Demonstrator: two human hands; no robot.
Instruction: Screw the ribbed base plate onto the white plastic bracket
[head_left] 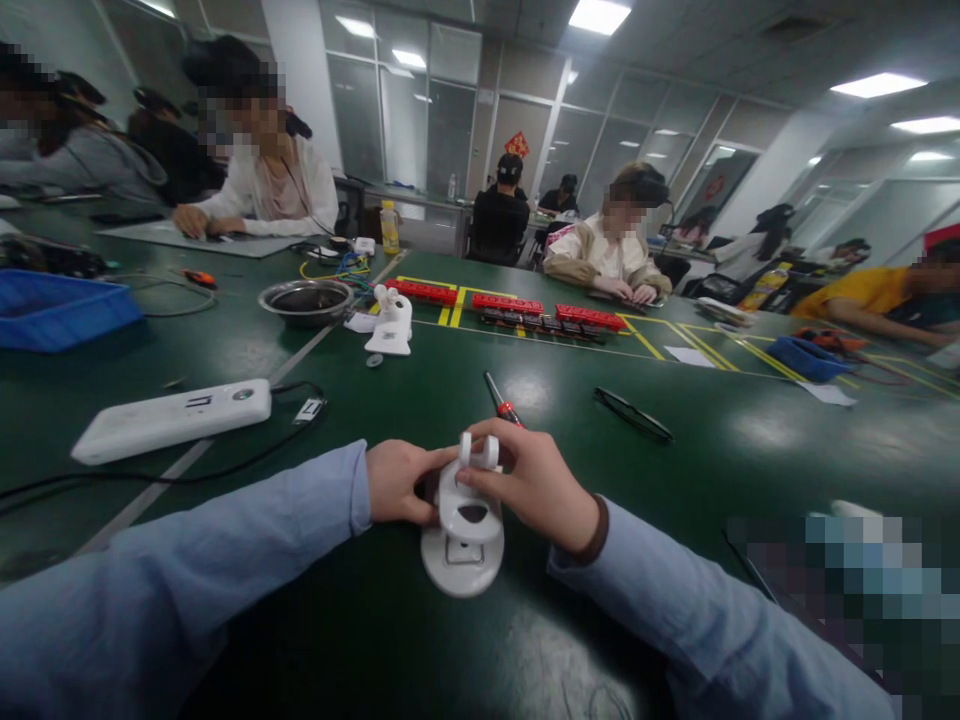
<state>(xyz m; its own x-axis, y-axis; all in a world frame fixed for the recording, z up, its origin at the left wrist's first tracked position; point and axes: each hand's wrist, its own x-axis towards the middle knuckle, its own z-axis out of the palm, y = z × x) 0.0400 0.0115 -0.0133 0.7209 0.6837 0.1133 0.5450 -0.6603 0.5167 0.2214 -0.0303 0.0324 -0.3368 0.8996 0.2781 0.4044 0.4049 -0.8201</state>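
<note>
A white plastic stand with a round base (480, 578) is upright on the green table in front of me. Two rounded prongs stick up at its top, and a dark oval opening shows in its upper part. My left hand (401, 482) grips its left side, fingers closed against it. From the right, my right hand (546, 482) pinches the upper part just under the prongs. Parts of the fingers are hidden behind the stand. Just beyond my right hand lies a screwdriver (507, 408) with a red and black handle.
On the left are a white power strip (172, 420) with a black cable, a metal bowl (306, 300) and a blue bin (64, 310). Another white plastic piece (391, 325) stands farther back. Red strips (506, 304) cross the table, beyond a black tool (634, 413). Several people sit around.
</note>
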